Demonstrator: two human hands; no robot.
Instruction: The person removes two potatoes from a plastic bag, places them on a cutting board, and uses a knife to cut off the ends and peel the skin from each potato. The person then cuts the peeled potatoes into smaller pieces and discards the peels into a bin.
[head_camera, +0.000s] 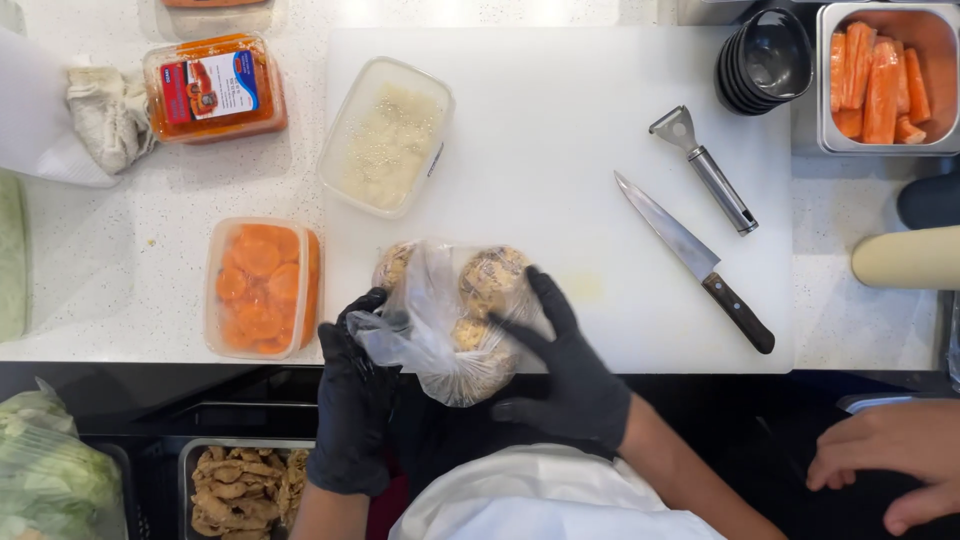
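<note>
Gripping a clear plastic bag of round, speckled beige lumps, both black-gloved hands work at the near edge of the white cutting board. Left hand has its fingers pinched shut on the bag's loose mouth, prob. to keep it bunched; right hand lies spread open over the bag's right side, fingers splayed, pressing rather than closing, which steadies the contents against the board. Bag sits half on the board, half over the worktop edge, close to the person's body.

Knife and peeler lie to the right on the board, apart from the bag, blades away from the hands. Far left of the bag: a lidded tub of pale grains; left on the worktop, a tub of orange slices and a sealed orange-filled pack. Far right, a steel pan of orange sticks and stacked dark bowls. Another person's bare hand rests near right, w/ nothing in it.
</note>
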